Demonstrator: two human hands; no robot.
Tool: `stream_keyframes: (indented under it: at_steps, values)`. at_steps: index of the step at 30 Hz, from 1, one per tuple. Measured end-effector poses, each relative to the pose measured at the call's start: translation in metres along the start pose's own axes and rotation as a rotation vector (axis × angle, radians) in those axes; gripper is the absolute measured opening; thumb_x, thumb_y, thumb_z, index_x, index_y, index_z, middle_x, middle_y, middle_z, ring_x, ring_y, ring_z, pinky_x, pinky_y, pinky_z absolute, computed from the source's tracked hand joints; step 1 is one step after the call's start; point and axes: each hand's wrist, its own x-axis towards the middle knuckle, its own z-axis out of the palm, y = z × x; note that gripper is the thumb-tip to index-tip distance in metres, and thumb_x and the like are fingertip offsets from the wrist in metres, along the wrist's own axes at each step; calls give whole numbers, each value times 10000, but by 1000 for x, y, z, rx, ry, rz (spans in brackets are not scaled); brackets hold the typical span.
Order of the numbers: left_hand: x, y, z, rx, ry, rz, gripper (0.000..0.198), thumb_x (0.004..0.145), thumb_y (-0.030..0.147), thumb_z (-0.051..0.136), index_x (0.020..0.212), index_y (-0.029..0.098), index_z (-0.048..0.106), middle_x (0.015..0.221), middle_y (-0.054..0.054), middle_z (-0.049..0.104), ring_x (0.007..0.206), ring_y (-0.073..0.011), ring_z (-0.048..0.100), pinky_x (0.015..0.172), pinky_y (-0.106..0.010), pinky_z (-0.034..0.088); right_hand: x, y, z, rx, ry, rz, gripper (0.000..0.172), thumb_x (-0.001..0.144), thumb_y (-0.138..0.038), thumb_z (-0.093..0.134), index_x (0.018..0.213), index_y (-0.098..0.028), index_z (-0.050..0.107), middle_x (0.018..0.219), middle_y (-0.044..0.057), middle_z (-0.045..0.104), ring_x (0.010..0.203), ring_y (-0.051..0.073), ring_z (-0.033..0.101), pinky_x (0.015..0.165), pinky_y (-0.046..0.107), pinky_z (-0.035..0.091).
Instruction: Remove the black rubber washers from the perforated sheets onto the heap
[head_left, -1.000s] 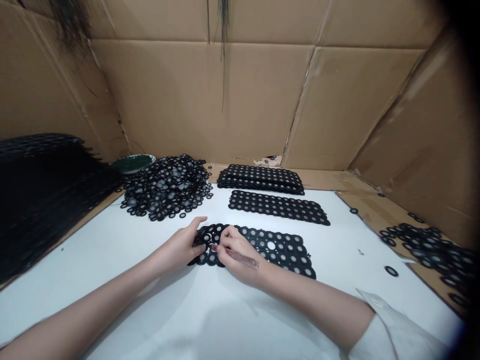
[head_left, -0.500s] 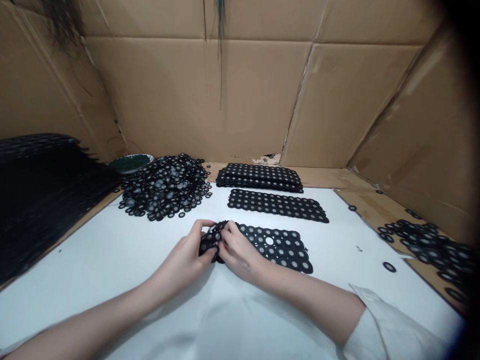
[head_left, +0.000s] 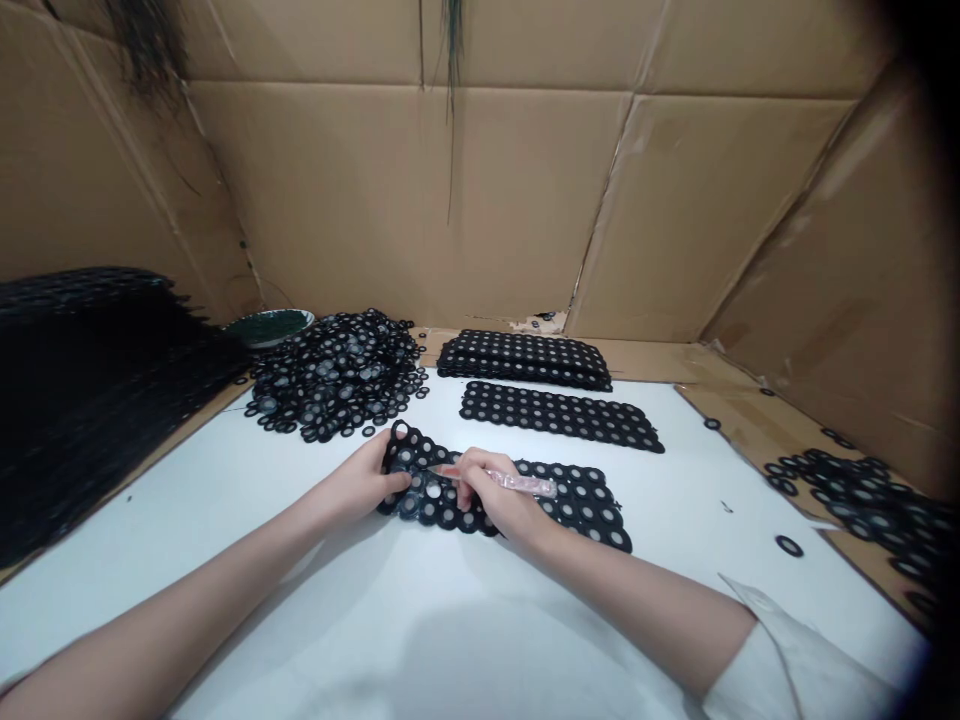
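A black sheet of joined rings (head_left: 577,500) lies on the white table (head_left: 420,620) in front of me. My left hand (head_left: 364,480) grips the sheet's left end, fingers curled over its edge and lifting it a little. My right hand (head_left: 495,500) rests on the sheet's middle, closed on a thin pinkish clear-handled tool (head_left: 517,483) whose metal tip points left toward my left hand's fingers.
A heap of loose black rings (head_left: 337,375) sits at the back left, beside a green dish (head_left: 270,325). Two more ring sheets (head_left: 559,413) and a stack of them (head_left: 525,358) lie behind. Dark stacked sheets (head_left: 82,380) fill the left; loose rings (head_left: 862,490) lie right. Cardboard walls surround.
The sheet's bunched left end has been spread flat again. My right hand has turned so the tool lies across the sheet, tip toward my left hand.
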Motion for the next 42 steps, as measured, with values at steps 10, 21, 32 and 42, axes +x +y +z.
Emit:
stream_keyframes:
  at_steps: [10, 21, 32, 42]
  values:
    - [-1, 2, -1, -83, -52, 20, 319, 591, 249, 550, 892, 179, 474, 844, -6, 585, 826, -213, 549, 683, -306, 442, -1, -2, -1, -111, -23, 32, 263, 736, -167, 370, 483, -165, 440, 526, -18, 472, 534, 93, 468, 542, 213, 362]
    - [-4, 1, 8, -188, -27, 99, 317, 620, 228, 558, 913, 186, 444, 840, 0, 580, 812, -192, 556, 705, -304, 447, -2, -2, 2, -150, -86, 4, 262, 773, -242, 412, 543, -160, 507, 592, -3, 517, 653, 116, 519, 535, 197, 354]
    - [-4, 2, 8, -34, 78, 137, 406, 633, 260, 544, 1011, 180, 420, 948, -31, 547, 903, -218, 517, 762, -316, 422, -1, -3, 1, 2, -56, 113, 230, 730, -216, 412, 707, -161, 634, 524, -14, 492, 499, 91, 432, 462, 202, 319]
    - [0, -3, -2, 2, -88, 126, 403, 647, 286, 531, 1024, 177, 439, 925, -27, 556, 871, -216, 516, 750, -334, 426, -3, -1, -2, -91, -132, 93, 243, 713, -174, 390, 723, -174, 633, 604, 0, 533, 571, 109, 477, 512, 213, 362]
